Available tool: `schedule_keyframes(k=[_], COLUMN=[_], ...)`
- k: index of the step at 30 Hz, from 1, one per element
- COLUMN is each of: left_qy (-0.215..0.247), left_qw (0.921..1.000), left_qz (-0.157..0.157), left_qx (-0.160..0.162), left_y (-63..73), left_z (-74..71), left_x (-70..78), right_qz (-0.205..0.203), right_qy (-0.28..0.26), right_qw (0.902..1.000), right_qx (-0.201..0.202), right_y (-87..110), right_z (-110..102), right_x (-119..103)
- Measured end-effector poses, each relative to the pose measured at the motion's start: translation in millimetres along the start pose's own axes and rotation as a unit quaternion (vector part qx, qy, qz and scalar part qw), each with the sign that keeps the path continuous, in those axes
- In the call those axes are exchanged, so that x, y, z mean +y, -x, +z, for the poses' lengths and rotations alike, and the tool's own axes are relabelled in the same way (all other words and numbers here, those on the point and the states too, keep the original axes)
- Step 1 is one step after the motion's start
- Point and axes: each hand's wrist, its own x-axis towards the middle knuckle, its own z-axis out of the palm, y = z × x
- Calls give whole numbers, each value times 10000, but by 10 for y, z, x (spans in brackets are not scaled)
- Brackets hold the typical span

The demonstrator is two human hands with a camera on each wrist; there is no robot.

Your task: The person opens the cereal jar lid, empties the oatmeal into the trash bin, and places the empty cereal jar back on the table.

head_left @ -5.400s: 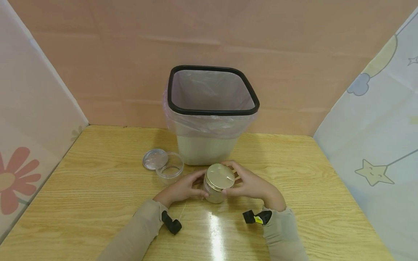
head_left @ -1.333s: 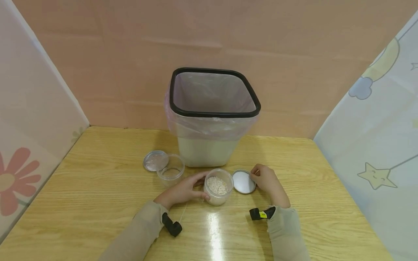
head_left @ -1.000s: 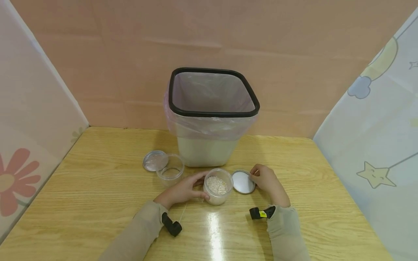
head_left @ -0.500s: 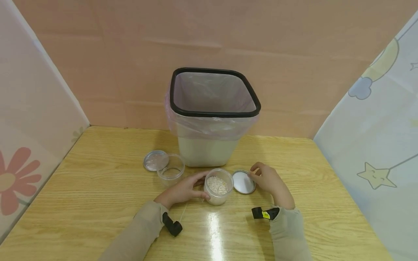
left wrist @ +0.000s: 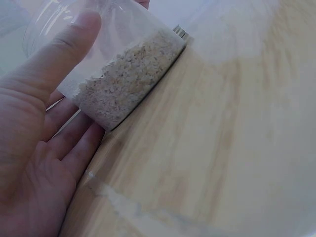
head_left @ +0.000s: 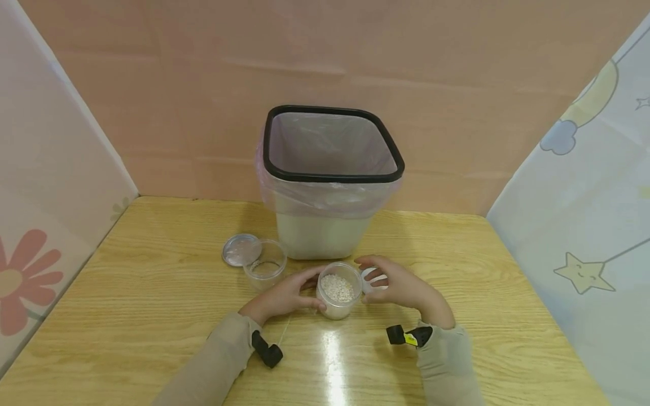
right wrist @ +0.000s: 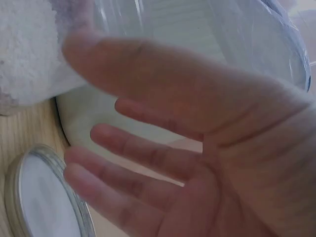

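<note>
A transparent plastic jar (head_left: 339,293), partly filled with pale oat-like flakes (left wrist: 128,74), stands uncovered on the table. My left hand (head_left: 284,294) holds it from the left, thumb on the near side and fingers behind. On the right side, my right hand (head_left: 403,286) hovers with fingers spread; its thumb tip (right wrist: 81,47) is close to the jar wall, and contact cannot be made out. Below those fingers lies the jar's lid (right wrist: 47,197), white inside facing up, partly hidden by the hand in the head view.
Behind the jar stands a pale bin (head_left: 322,234) with a black rim and a thin plastic liner (head_left: 330,197). Left of the jar are a second transparent jar (head_left: 265,270), with some bits near its bottom, and a silvery lid (head_left: 238,250).
The gold lid has come off the jar and been laid inside-up to its right. My right hand has let go of it and moved left toward the jar; the left hand stays put.
</note>
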Motion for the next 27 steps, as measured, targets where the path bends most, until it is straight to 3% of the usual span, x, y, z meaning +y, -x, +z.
schedule_keyframes(k=[8,23,27], left_qy=[80,127,390], left_qw=[10000,9998,9989], left_qz=[10,130,267], left_qx=[-32,-16,26], left_y=[-10,-10,-12], left_z=[3,9,21], left_x=[-29,-2,23], right_qz=[-103,-196,-162], right_qy=[-501,-483,-574], right_qw=[9979,9979,9975], right_qx=[-390,-383,-386], right_y=[-98,-106,-90], right_z=[147,170,153], right_x=[-26,-27,-38])
